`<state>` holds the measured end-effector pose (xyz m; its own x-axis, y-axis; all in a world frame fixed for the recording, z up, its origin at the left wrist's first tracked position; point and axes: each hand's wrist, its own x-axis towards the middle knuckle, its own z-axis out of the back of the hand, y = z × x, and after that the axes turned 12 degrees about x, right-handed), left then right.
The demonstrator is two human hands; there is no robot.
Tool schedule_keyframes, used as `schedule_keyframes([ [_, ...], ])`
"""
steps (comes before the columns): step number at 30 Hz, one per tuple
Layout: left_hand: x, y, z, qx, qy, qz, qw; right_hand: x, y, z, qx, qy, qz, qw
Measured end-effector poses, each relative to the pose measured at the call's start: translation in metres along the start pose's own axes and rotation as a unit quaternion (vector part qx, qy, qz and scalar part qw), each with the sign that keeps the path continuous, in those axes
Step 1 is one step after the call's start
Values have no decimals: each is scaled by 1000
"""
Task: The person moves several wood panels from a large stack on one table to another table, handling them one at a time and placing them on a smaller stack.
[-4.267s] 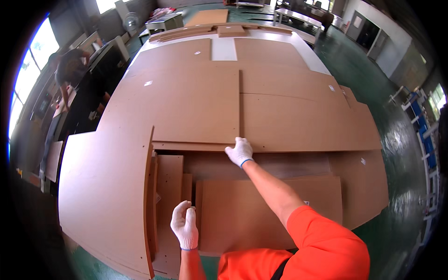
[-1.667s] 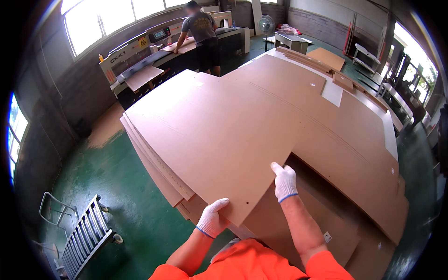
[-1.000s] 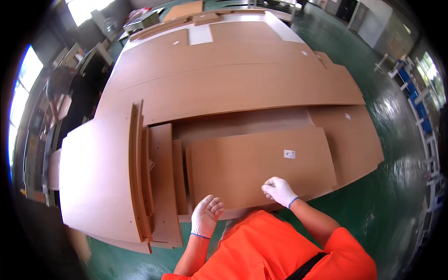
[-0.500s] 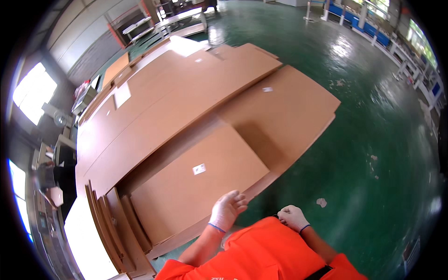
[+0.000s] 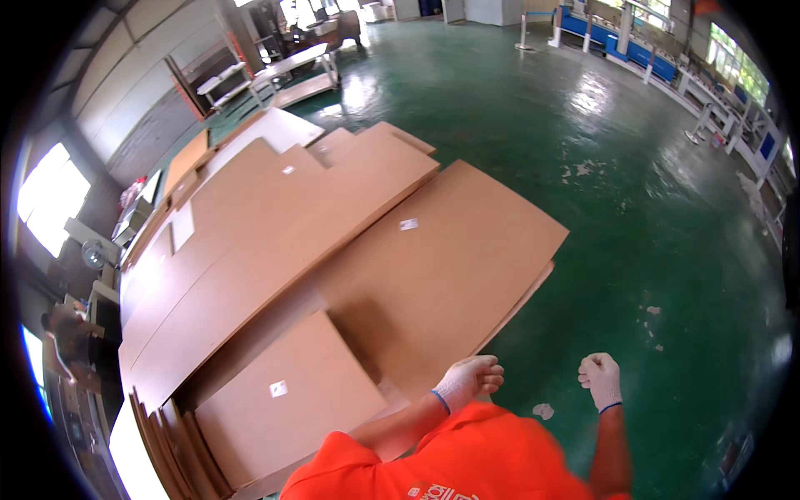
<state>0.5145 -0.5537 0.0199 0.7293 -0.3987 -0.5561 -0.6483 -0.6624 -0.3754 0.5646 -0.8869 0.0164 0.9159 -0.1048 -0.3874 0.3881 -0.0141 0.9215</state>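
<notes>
My left hand, in a white glove, hangs with curled fingers just past the near edge of a large brown board and holds nothing. My right hand, also gloved, is a loose fist over the green floor, empty and away from the boards. A smaller brown board with a small white sticker lies to the left of my left arm. My orange shirt fills the bottom edge of the head view.
Long brown boards lie stacked and overlapping across the left half. Thin boards stand on edge at the lower left. Tables and racks stand at the back, blue machines at the far right. Small scraps dot the floor.
My view has swung right, off the boards and toward the open floor. Both hands have left the boards and closed into loose fists, the right one now over the floor.
</notes>
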Motion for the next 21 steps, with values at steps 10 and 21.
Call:
schedule_keyframes([
  [10,241,-107,-111,62,51,-3,997,43,-166,240,-9,-245,-333,911],
  [21,492,-152,-153,-4,-212,34,977,309,-145,376,-714,229,-42,661],
])
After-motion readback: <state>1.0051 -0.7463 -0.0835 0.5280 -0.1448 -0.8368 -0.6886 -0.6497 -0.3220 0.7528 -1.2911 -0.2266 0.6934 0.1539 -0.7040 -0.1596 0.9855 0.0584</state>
